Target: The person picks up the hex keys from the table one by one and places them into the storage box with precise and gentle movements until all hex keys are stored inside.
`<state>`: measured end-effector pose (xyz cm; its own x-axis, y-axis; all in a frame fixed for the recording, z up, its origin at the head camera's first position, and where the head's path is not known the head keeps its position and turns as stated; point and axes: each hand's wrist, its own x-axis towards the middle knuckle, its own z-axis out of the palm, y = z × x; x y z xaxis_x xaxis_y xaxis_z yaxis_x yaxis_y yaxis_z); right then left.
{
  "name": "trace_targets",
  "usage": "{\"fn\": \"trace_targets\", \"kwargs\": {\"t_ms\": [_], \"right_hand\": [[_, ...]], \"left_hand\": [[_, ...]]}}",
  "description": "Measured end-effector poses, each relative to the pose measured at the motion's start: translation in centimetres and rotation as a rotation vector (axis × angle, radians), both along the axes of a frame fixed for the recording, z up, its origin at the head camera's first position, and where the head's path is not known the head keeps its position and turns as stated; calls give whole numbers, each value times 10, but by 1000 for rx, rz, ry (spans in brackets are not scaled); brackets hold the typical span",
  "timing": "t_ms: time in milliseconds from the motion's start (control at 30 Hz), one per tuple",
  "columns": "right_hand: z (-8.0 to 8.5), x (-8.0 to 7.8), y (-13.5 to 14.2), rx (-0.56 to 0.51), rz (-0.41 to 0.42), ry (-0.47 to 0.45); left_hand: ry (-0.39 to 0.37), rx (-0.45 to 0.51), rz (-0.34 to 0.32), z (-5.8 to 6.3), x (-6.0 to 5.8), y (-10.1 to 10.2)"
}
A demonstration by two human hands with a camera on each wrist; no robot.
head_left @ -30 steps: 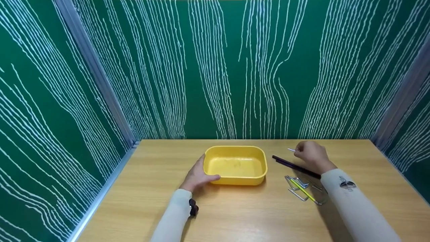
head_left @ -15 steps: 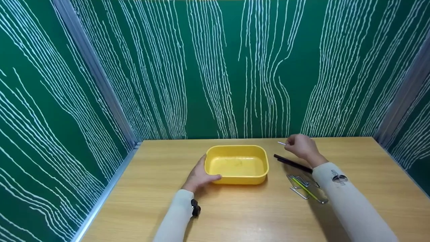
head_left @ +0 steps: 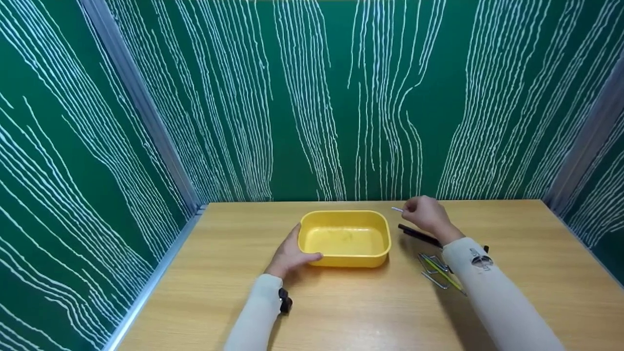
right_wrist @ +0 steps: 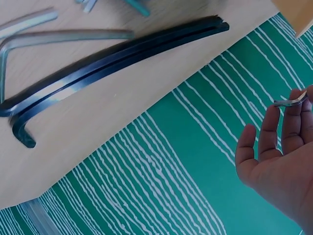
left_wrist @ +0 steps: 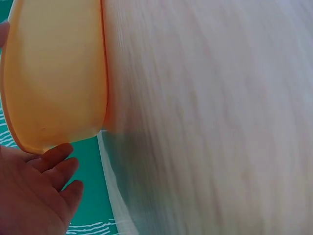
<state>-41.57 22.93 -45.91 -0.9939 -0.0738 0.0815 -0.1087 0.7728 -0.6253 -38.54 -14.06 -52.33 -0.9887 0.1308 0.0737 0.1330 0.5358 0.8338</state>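
A yellow plastic box point(head_left: 343, 262) stands on the table, its inside bare. My left hand point(head_left: 287, 254) holds its left end, thumb along the front wall and fingers at the side; the left wrist view shows the fingertips against the end of the box point(left_wrist: 58, 73). Beyond the box's right back corner, my right hand point(head_left: 428, 214) pinches a small silver hex key point(right_wrist: 292, 102) above the table. Two long black hex keys point(head_left: 420, 237) lie below that hand, partly hidden by the sleeve. Nearer me are several silver hex keys point(head_left: 433, 280) and a yellow-green one point(head_left: 444, 274).
The wooden table point(head_left: 351, 312) ends at a green wall point(head_left: 302, 122) with white wavy lines. Metal posts point(head_left: 146, 102) stand at the corners. A dark wrist strap point(head_left: 285, 301) sits on the left sleeve.
My right hand has moved left toward the box with the small hex key, rising slightly in view. The left hand and box have stayed in place.
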Motion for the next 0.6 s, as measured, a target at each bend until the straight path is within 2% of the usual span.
{"fn": "trace_targets", "kwargs": {"t_ms": [400, 600], "right_hand": [[-4, -2, -27, -31, 7, -14], [-6, -2, -38, -34, 47, 20]], "left_hand": [[34, -1, -17, 3, 1, 1], [16, -33, 12, 1, 2, 0]]}}
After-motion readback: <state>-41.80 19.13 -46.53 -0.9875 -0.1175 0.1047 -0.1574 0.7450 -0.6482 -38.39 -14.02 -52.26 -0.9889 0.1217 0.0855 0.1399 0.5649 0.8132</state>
